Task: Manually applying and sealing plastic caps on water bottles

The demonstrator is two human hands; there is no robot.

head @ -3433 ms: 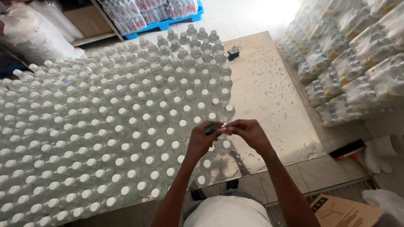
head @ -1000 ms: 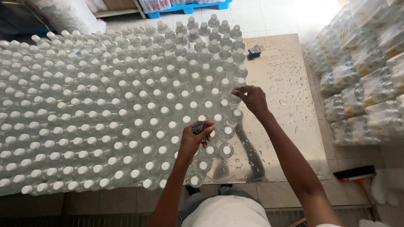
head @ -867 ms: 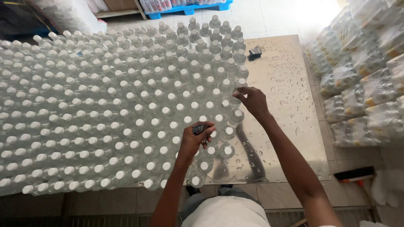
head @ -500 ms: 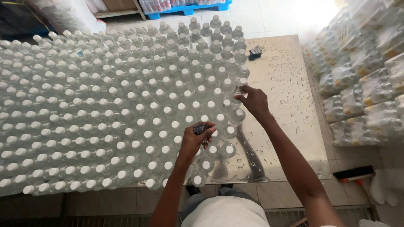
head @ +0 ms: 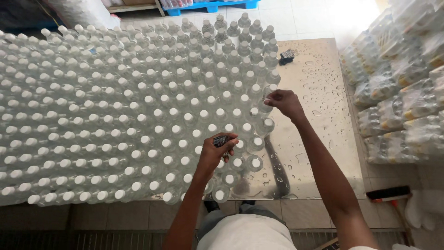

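Note:
A dense field of clear plastic bottles with white caps [head: 138, 106] covers most of a wet steel table [head: 323, 106]. My left hand [head: 216, 152] hovers over the near right bottles and is closed around a small dark bundle [head: 221, 140]. My right hand [head: 284, 102] reaches farther out, its fingertips pinched at the cap of a bottle [head: 270, 89] on the right edge of the field. Whether a small item sits between those fingers is too small to tell.
Shrink-wrapped packs of bottles [head: 397, 83] are stacked on the right. A small dark object [head: 286, 56] lies on the table's far part. A brush with a red band [head: 388, 194] lies on the tiled floor. A blue pallet [head: 212, 5] stands at the back.
My hands were together near the table's front edge. The right hand has since reached out to the bottles on the right edge and shifted a little along them; the left hand keeps its bundle.

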